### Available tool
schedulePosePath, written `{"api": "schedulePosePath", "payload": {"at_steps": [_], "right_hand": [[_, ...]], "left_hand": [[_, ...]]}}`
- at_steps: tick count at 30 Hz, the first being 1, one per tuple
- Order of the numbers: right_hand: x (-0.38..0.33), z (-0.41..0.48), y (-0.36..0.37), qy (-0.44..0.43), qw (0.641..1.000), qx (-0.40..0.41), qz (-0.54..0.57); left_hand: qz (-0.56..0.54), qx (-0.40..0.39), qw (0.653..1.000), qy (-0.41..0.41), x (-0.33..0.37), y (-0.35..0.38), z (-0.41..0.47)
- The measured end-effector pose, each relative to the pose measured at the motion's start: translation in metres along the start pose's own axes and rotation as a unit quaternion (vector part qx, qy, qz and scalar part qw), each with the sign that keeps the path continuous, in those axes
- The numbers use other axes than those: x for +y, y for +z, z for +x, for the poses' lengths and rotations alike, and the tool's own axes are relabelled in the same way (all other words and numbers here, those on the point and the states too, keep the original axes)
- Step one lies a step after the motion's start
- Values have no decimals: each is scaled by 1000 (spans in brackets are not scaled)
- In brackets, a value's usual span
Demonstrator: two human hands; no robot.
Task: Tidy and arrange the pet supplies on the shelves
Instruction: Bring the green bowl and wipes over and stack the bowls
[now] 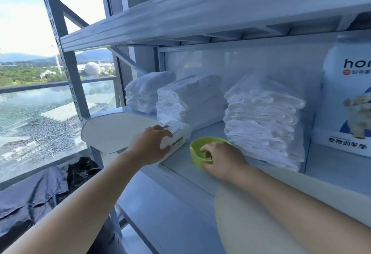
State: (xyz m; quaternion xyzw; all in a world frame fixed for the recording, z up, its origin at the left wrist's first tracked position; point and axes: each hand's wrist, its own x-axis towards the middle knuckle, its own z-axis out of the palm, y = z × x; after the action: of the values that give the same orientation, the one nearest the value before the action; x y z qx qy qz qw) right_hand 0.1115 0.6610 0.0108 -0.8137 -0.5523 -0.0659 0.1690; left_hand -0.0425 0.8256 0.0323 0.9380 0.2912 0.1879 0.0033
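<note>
My left hand [149,145] grips a white pack with red print [178,135] lying at the front of the pale metal shelf [180,165]. Just to its right sits a small green bowl [195,153]. My right hand [222,161] holds that bowl by its near rim, fingers curled over the edge into it. Behind them stand three stacks of white folded pads in clear wrap: one at the far left [146,93], one in the middle [188,97] and a taller one on the right [263,121].
A white bag with a dog picture [347,101] stands at the shelf's right end. A flat white oval piece [112,131] hangs over the shelf's left edge. Another shelf board [180,19] runs above. A cracked window [40,113] and dark cloth [36,195] lie to the left.
</note>
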Motion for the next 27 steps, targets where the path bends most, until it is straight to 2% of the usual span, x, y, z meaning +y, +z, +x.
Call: {"api": "schedulePosePath", "payload": {"at_steps": [11, 27], "right_hand": [[4, -6, 7, -11, 1000, 1, 2], [2, -10, 6, 0, 999, 25, -44]], "left_hand": [[-8, -11, 1000, 10, -26, 37, 30], [3, -34, 999, -21, -28, 34, 22]]}}
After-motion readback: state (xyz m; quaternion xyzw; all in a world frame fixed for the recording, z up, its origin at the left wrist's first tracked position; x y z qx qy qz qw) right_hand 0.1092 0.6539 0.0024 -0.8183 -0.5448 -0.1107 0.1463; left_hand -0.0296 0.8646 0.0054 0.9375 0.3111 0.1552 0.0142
